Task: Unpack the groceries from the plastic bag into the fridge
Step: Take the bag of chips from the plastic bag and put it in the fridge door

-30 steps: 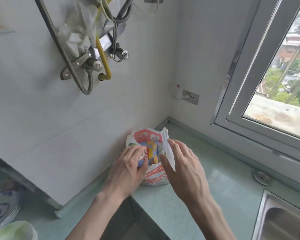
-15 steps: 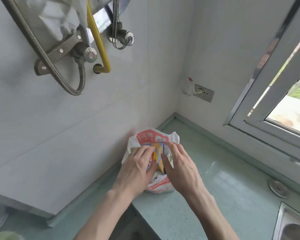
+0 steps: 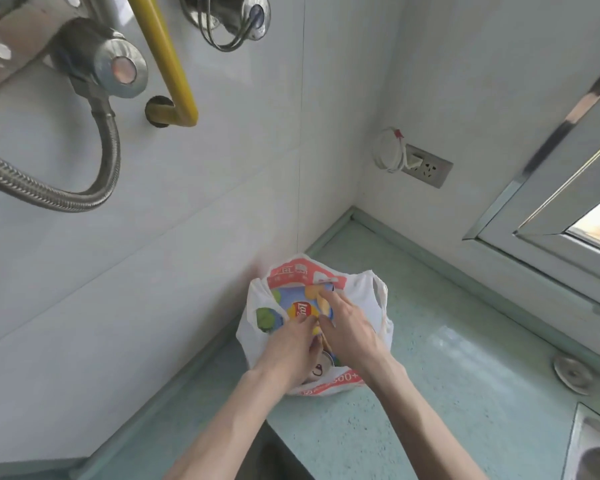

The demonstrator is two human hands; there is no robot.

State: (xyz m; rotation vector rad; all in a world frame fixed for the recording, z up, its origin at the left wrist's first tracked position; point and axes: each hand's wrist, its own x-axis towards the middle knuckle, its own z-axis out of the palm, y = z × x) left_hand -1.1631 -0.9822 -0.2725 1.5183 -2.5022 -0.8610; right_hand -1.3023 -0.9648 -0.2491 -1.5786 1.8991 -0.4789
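Note:
A white plastic bag [image 3: 362, 299] with red print stands on the pale green counter [image 3: 447, 358] in the corner against the tiled wall. Its mouth is spread wide. Inside lies a blue and yellow snack packet [image 3: 300, 306], with a round lid or can top [image 3: 321, 367] showing below it. My left hand [image 3: 288, 348] reaches into the bag from the left, its fingers curled at the packet's lower edge. My right hand [image 3: 349, 332] lies over the packet with its fingers stretched forward. Whether either hand has a real hold on the packet is hidden. No fridge is in view.
A metal hose [image 3: 49, 192], valve [image 3: 118, 69] and yellow pipe [image 3: 174, 71] hang on the wall above left. A wall socket [image 3: 426, 168] sits right of the corner. A window frame [image 3: 551, 209] runs along the right, a steel sink [image 3: 596, 448] at bottom right, a round metal disc [image 3: 572, 374] near it.
The camera has leaned closer and lower over the bag. Both hands have gone from the bag's rim deeper into its mouth, which now stands wider, showing more of the packet.

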